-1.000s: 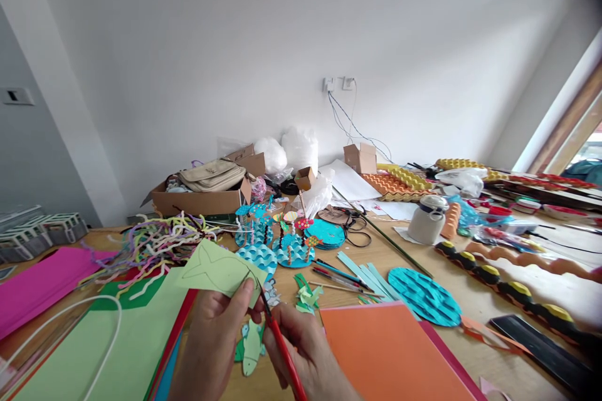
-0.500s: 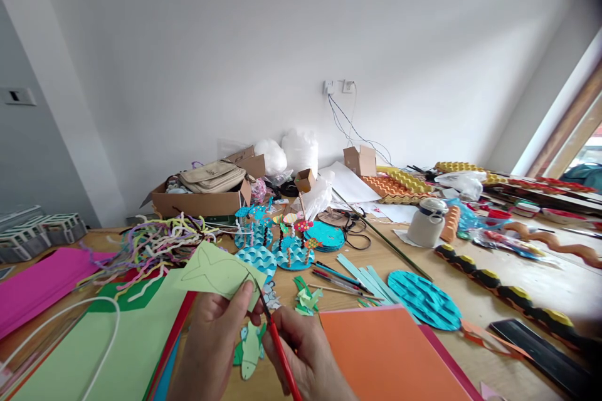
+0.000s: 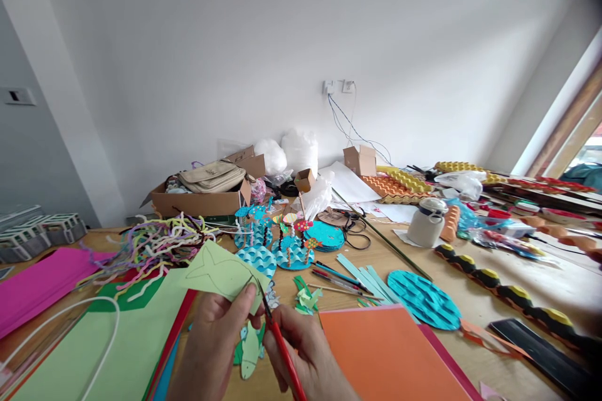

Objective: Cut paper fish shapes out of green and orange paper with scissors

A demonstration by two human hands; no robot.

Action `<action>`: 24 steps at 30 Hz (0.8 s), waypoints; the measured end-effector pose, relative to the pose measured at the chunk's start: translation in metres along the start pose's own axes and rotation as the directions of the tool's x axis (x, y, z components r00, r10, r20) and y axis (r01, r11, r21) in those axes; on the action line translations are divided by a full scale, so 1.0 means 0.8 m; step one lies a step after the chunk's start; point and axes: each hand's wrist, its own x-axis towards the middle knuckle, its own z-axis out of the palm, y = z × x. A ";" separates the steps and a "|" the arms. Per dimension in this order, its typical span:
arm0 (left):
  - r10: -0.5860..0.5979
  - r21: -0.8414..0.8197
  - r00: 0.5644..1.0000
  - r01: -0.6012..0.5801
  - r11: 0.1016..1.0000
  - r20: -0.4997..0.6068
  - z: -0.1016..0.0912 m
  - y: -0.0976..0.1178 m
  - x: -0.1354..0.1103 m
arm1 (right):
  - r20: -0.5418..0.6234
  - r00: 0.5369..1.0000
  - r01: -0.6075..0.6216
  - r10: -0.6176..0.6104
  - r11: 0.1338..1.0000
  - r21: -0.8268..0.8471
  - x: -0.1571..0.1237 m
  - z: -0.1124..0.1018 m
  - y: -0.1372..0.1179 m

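Note:
My left hand (image 3: 221, 326) pinches a piece of light green paper (image 3: 214, 269) with its thumb on top. A fish outline is drawn on the paper in dark line. Red-handled scissors (image 3: 285, 354) are held in my right hand (image 3: 305, 344), their dark blades at the right end of the paper, close to my left thumb. Below the hands, a cut-out green paper fish (image 3: 249, 354) lies on the table, partly over other small cut-outs. Grey cut-out shapes (image 3: 271, 294) show just behind the blades.
Green paper sheets (image 3: 89, 351) lie at left, an orange sheet (image 3: 385, 351) at right. Green scraps (image 3: 306, 297), pens (image 3: 341, 282) and a blue disc (image 3: 423, 299) sit beyond. Pipe cleaners (image 3: 160, 244), fish models (image 3: 291, 250) and a white jar (image 3: 427, 223) stand farther back.
The green paper has shifted slightly to the right in my left hand's grip. The scissor blades look closer together and have moved a little. Both hands keep their holds.

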 end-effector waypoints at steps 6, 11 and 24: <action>-0.045 -0.086 0.999 0.046 0.995 0.012 0.001 -0.002 0.003 | -0.022 0.999 0.048 -0.050 0.998 -0.050 0.000 -0.001 0.006; -0.034 -0.087 0.999 0.037 0.996 0.027 0.000 -0.003 0.002 | -0.040 0.996 0.082 -0.086 0.992 -0.094 0.002 -0.002 0.007; -0.002 -0.068 0.993 0.010 0.998 0.115 -0.003 0.009 0.001 | -0.046 0.996 0.070 -0.078 0.984 -0.165 0.002 -0.004 0.003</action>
